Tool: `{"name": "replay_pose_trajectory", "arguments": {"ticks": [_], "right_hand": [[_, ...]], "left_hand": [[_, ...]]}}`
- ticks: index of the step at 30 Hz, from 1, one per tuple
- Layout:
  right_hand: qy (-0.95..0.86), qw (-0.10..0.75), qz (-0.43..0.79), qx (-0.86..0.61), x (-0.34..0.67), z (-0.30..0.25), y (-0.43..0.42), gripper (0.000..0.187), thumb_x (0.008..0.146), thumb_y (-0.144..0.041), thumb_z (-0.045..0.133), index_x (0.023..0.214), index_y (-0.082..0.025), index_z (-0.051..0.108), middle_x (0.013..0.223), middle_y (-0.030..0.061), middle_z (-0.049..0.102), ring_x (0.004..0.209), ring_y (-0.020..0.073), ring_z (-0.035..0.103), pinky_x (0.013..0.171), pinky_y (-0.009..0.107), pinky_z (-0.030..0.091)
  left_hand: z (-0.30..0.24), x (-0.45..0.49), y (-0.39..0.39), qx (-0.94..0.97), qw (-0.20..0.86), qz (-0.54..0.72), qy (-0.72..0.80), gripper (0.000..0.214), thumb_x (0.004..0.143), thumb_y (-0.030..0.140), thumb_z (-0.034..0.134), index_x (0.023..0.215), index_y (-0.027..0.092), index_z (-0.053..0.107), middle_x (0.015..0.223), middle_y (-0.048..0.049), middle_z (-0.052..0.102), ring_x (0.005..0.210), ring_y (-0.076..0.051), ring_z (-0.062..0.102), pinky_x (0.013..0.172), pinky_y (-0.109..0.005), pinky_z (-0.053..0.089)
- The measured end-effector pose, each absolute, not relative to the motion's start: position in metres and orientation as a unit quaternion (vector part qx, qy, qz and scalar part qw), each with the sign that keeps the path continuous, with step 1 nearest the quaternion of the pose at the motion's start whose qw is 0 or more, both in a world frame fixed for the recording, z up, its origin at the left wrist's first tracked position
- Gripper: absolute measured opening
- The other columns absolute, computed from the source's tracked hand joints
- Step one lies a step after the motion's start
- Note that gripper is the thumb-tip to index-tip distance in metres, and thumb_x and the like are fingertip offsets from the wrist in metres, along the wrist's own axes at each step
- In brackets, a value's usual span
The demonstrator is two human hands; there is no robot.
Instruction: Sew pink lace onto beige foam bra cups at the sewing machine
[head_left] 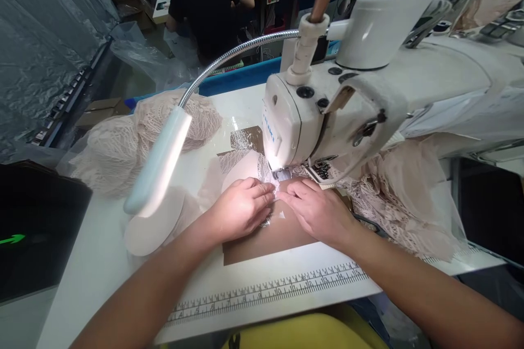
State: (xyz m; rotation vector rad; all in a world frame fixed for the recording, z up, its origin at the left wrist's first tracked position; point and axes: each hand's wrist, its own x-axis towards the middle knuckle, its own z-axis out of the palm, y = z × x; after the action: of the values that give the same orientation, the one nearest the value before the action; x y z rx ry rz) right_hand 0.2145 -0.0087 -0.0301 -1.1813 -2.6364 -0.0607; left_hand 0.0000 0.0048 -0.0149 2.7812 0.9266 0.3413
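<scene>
Lace pile (123, 142) left of machine (327, 114), lamp (158, 166) btwn.

Left hand (241, 210) and right hand (317, 211) both bare. Forearms (413, 289) bare right up to the near frame edge. Fingernails look short, detail too small to tell more. Yellow garment (305, 334) shows at near edge between the arms; which piece of clothing unclear.

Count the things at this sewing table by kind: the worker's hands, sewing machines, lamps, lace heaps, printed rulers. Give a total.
Hands: 2, left hand and right hand
Sewing machine: 1
Gooseneck lamp: 1
Lace heaps: 2, one at left, one at right
Printed ruler: 1
Total: 7
</scene>
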Motion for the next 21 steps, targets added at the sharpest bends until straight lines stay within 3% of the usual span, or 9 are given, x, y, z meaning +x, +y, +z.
{"name": "replay_pose_trajectory", "arguments": {"ticks": [5,14,21], "right_hand": [[-0.895,0.125,-0.037,-0.427,0.21,-0.031,-0.007,0.035,0.086,-0.011,0.048,0.115,-0.02,0.065,0.089,0.0043,0.067,0.079,0.0162,0.053,0.059,0.029,0.031],[-0.882,0.125,-0.066,-0.449,0.208,-0.04,-0.004,0.039,0.083,-0.011,0.051,0.118,-0.022,0.066,0.075,0.0041,0.066,0.071,0.0182,0.053,0.058,0.029,0.033],[-0.887,0.165,-0.028,-0.431,0.212,-0.04,-0.003,0.038,0.083,-0.009,0.049,0.115,-0.02,0.067,0.086,0.0034,0.069,0.075,0.0156,0.055,0.061,0.026,0.037]], "left_hand": [[-0.016,-0.002,0.007,0.937,0.093,0.116,0.317,0.035,0.094,0.03,0.042,0.12,0.016,0.062,0.126,-0.0096,0.061,0.096,-0.024,0.056,0.082,-0.04,0.049],[-0.022,-0.006,0.016,0.922,0.078,0.131,0.356,0.036,0.094,0.031,0.042,0.121,0.017,0.061,0.128,-0.0101,0.059,0.104,-0.026,0.053,0.088,-0.042,0.046],[-0.028,-0.01,0.022,0.904,0.047,0.149,0.399,0.035,0.092,0.029,0.042,0.119,0.016,0.06,0.123,-0.0133,0.059,0.103,-0.027,0.052,0.088,-0.045,0.046]]}}
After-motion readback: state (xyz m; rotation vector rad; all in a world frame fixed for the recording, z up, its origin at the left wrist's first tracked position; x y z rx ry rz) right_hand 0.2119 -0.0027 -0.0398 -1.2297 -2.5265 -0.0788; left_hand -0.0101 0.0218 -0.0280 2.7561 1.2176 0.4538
